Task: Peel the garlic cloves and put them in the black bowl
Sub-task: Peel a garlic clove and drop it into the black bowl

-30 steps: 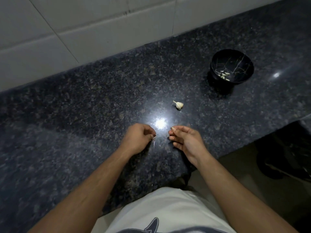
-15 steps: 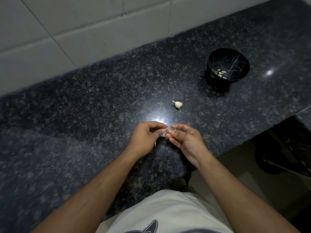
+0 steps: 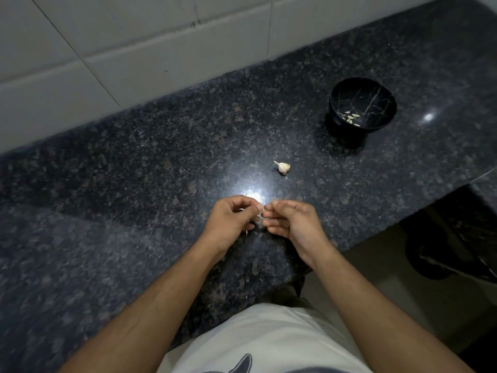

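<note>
Two hands meet fingertip to fingertip above the granite countertop (image 3: 134, 197). Left hand (image 3: 228, 222) has its fingers curled, pinching a small pale garlic clove (image 3: 259, 208); right hand (image 3: 293, 224) pinches at the same clove. Another unpeeled clove (image 3: 282, 167) lies beyond them. Black bowl (image 3: 341, 103), far right, holds peeled cloves (image 3: 351, 118).

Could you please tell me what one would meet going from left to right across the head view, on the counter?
Left hand → right hand → garlic piece → black bowl holding peeled cloves.
</note>
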